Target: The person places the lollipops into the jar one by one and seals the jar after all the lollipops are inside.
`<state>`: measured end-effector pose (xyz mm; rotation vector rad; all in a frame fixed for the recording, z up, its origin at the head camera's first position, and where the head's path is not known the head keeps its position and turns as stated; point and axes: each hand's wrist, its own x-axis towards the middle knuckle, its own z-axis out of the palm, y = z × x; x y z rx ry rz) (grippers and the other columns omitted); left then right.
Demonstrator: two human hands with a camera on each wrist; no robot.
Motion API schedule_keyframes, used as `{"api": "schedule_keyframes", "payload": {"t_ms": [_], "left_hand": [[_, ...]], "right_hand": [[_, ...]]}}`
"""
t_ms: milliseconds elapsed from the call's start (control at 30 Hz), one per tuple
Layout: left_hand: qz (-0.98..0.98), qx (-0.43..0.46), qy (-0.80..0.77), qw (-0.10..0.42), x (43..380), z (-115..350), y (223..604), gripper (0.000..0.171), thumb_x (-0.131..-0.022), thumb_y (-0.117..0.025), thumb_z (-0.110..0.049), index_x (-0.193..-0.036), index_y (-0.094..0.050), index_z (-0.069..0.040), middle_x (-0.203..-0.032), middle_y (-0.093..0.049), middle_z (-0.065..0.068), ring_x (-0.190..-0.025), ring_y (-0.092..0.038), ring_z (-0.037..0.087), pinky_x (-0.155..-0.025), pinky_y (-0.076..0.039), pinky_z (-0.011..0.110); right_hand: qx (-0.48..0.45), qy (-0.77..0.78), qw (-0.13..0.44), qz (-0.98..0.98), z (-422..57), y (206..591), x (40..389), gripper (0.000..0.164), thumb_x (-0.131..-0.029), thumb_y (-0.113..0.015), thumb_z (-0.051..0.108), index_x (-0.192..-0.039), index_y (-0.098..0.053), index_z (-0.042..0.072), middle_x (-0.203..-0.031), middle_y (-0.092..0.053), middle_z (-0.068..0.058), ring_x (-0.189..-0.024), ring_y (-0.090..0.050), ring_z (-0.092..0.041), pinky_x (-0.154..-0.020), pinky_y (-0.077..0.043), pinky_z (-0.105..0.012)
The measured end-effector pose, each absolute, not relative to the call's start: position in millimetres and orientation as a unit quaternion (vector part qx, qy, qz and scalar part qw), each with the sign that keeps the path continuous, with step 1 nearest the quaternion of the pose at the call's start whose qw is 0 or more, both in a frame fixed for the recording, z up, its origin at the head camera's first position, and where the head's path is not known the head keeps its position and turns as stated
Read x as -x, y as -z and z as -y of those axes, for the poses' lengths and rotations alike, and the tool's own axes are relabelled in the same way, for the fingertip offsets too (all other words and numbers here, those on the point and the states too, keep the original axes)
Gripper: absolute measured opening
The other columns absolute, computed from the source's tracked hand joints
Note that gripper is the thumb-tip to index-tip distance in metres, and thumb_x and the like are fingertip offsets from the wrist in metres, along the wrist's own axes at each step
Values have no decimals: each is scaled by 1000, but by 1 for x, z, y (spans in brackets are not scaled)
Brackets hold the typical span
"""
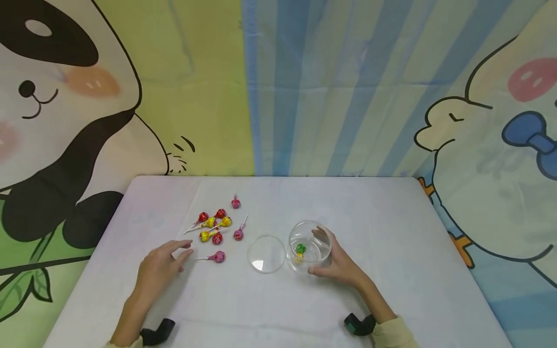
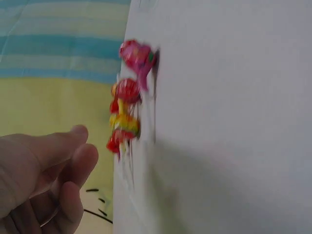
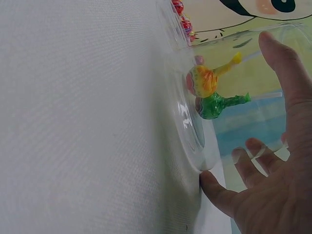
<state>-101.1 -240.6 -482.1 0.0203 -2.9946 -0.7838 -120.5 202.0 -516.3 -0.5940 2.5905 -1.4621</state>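
Observation:
My right hand [image 1: 341,263] holds the side of a clear jar [image 1: 310,241], thumb and fingers spread around its wall. Inside the jar stand a green lollipop [image 3: 212,106] and an orange-yellow lollipop [image 3: 202,80], sticks pointing up. Over the left part of the table hovers my left hand [image 1: 158,268], its fingers loosely bent with nothing between them. Closest to its fingertips lies a pink lollipop [image 1: 217,256], stick toward the hand. Just beyond is a cluster of red and yellow lollipops [image 1: 211,222].
A round clear lid [image 1: 266,254] lies flat immediately left of the jar. Two more pink lollipops, one nearer [image 1: 238,235] and one farther back [image 1: 236,203], lie right of the cluster. The white table [image 1: 370,208] ends at a printed cloth backdrop [image 1: 304,87].

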Motion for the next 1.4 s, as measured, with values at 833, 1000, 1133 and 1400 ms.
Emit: {"api": "schedule_keyframes", "payload": {"t_ms": [833, 1000, 1133, 1400], "left_hand": [[980, 12, 197, -7, 176, 286, 504, 28, -85, -74, -24, -107, -74, -6, -101, -70, 14, -77, -58, 23, -58, -37, 29], [979, 7, 205, 19, 174, 287, 508, 25, -87, -72, -22, -105, -74, -5, -93, -71, 13, -74, -59, 23, -57, -38, 31], [969, -5, 236, 67, 173, 293, 516, 24, -88, -71, -21, -104, -74, -4, -100, -73, 19, -85, -66, 32, -61, -44, 35], [945, -35, 305, 117, 168, 296, 513, 23, -89, -71, -23, -105, -75, -6, -92, -74, 17, -66, -54, 17, -53, -38, 24]], "right_hand": [[191, 480, 53, -854, -201, 516, 120, 108, -69, -88, 27, -152, -19, 13, -151, -41, -17, -141, -37, -40, -110, -24, -68], [192, 480, 52, -854, -201, 516, 121, 108, -69, -87, 29, -152, -19, 14, -151, -41, -16, -141, -37, -40, -110, -24, -68], [187, 481, 57, -854, -200, 516, 122, 110, -69, -87, 31, -152, -19, 12, -151, -41, -16, -140, -37, -40, -110, -24, -69], [189, 476, 55, -857, -201, 517, 121, 110, -68, -88, 26, -152, -19, 14, -151, -41, -17, -140, -37, -41, -108, -24, -70]]}}
